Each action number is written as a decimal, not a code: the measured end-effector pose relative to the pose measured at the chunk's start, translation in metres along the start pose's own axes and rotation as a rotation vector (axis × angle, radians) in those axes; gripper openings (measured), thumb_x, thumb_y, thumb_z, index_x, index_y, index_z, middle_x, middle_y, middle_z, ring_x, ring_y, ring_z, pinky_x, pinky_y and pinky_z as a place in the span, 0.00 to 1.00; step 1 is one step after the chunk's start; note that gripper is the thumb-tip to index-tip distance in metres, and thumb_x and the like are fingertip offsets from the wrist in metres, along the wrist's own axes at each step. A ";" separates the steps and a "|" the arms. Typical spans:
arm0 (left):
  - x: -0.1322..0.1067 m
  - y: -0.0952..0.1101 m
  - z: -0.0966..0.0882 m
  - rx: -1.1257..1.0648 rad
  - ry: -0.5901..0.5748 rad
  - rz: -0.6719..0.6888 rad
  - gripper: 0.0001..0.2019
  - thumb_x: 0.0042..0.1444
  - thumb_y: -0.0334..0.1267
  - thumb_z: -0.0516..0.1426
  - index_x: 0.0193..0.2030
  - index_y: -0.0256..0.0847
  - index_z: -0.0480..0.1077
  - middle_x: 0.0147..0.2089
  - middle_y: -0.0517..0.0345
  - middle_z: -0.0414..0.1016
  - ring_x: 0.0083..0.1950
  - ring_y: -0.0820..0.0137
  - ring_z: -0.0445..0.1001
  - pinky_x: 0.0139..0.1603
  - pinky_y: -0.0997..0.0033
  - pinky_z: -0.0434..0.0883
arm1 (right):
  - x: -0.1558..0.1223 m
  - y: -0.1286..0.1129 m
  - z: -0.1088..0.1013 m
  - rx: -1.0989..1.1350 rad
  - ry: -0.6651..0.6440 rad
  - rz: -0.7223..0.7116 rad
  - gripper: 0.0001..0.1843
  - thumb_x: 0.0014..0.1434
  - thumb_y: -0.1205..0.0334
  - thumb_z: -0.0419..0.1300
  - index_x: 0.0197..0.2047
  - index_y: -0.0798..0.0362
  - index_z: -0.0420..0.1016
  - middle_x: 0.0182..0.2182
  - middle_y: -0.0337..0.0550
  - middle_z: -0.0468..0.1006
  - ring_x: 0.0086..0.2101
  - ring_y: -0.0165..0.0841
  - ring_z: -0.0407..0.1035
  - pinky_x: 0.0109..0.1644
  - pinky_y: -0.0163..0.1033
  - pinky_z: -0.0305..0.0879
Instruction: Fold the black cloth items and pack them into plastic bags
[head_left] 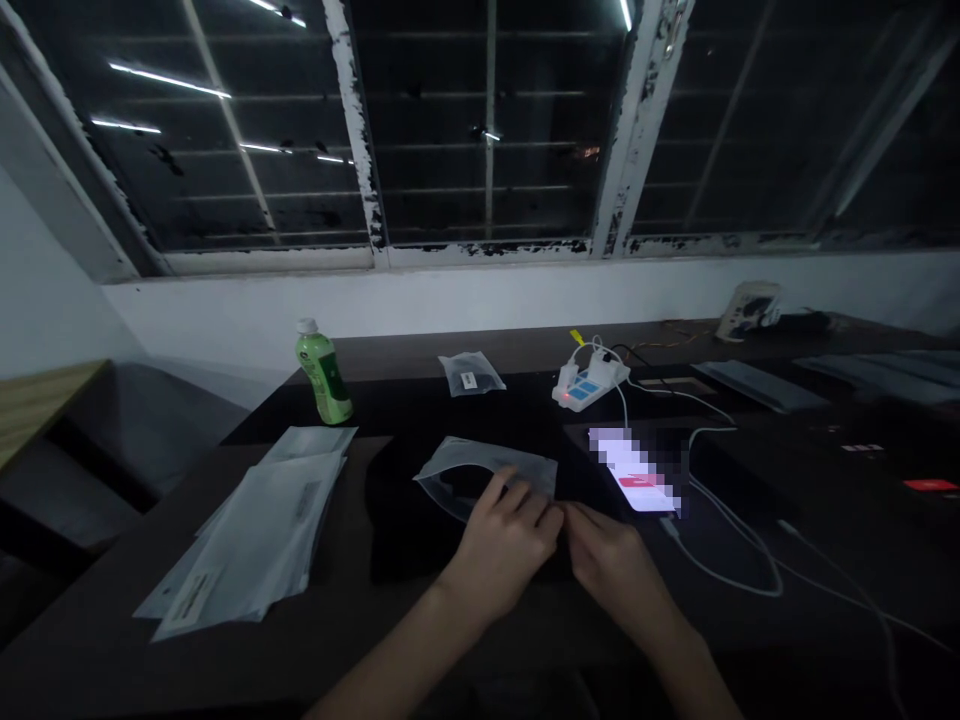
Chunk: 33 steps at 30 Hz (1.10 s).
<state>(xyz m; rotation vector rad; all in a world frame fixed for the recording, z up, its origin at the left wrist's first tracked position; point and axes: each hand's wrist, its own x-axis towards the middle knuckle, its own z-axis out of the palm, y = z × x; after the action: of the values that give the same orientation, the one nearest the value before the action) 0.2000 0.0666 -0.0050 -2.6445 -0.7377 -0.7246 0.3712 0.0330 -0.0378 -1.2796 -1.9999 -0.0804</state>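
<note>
A frosted translucent plastic bag lies on a black mat in front of me, its mouth gaping at the left. My left hand is closed over the bag's near side, fingers curled and the thumb hidden. Touching its knuckles, my right hand is closed in a pinch at the bag's near right corner. Whatever is between the right fingertips is too small and dark to make out. To the left is a fanned stack of similar flat plastic bags, some bearing printed labels.
Behind the bag sit a small labelled pouch and a green bottle. A white power strip with plugs and cables stands at the back right. Near my right hand lies a lit phone; white cables loop beside it.
</note>
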 end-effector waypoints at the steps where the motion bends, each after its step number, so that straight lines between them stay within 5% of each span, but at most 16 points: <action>1: 0.001 0.000 0.000 0.006 0.006 0.009 0.04 0.61 0.31 0.55 0.40 0.38 0.71 0.40 0.54 0.79 0.50 0.62 0.75 0.67 0.54 0.59 | 0.000 0.000 0.002 -0.025 0.010 -0.006 0.21 0.60 0.78 0.45 0.44 0.54 0.76 0.34 0.47 0.81 0.32 0.35 0.78 0.35 0.36 0.75; 9: -0.005 -0.004 -0.003 -0.011 0.032 -0.005 0.05 0.63 0.32 0.55 0.42 0.38 0.73 0.50 0.52 0.80 0.67 0.60 0.65 0.73 0.50 0.52 | -0.001 0.003 0.004 -0.091 -0.045 0.023 0.20 0.56 0.79 0.45 0.41 0.51 0.72 0.33 0.43 0.78 0.29 0.33 0.75 0.30 0.34 0.67; 16: -0.034 -0.033 -0.021 0.035 0.096 -0.093 0.06 0.65 0.31 0.53 0.42 0.38 0.73 0.51 0.53 0.80 0.65 0.61 0.68 0.70 0.47 0.56 | -0.002 0.013 -0.011 0.067 -0.041 0.173 0.17 0.60 0.76 0.45 0.39 0.47 0.69 0.36 0.42 0.78 0.34 0.34 0.76 0.36 0.36 0.69; 23: -0.081 -0.065 -0.039 0.104 0.136 -0.219 0.05 0.63 0.29 0.54 0.39 0.40 0.71 0.49 0.55 0.81 0.58 0.58 0.75 0.62 0.47 0.66 | 0.000 0.029 -0.018 0.181 -0.023 0.290 0.12 0.67 0.63 0.47 0.37 0.48 0.71 0.32 0.42 0.78 0.33 0.35 0.74 0.37 0.39 0.70; 29: -0.103 -0.068 -0.031 -0.025 -0.001 -0.441 0.03 0.61 0.31 0.55 0.39 0.43 0.69 0.39 0.57 0.81 0.38 0.64 0.81 0.40 0.61 0.76 | 0.013 0.036 -0.008 0.854 -0.123 0.735 0.22 0.66 0.44 0.51 0.53 0.50 0.70 0.45 0.50 0.80 0.40 0.39 0.78 0.43 0.47 0.76; 31: -0.108 -0.068 -0.025 -0.021 -0.020 -0.554 0.06 0.58 0.34 0.58 0.42 0.43 0.68 0.40 0.55 0.80 0.41 0.60 0.80 0.42 0.58 0.76 | 0.024 0.040 0.000 0.929 -0.162 0.876 0.24 0.64 0.42 0.54 0.52 0.51 0.71 0.41 0.50 0.81 0.33 0.37 0.78 0.36 0.44 0.77; 33: -0.114 -0.068 -0.017 0.016 0.008 -0.611 0.14 0.55 0.37 0.61 0.49 0.41 0.67 0.49 0.48 0.78 0.51 0.54 0.77 0.49 0.52 0.75 | 0.038 0.043 0.008 0.866 -0.245 0.869 0.24 0.60 0.40 0.58 0.44 0.54 0.74 0.32 0.47 0.81 0.25 0.35 0.76 0.27 0.40 0.74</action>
<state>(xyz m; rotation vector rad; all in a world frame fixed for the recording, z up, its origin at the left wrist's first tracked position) 0.0720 0.0702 -0.0428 -2.3944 -1.5682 -0.8623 0.3929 0.0865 -0.0344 -1.4348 -1.2120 1.2491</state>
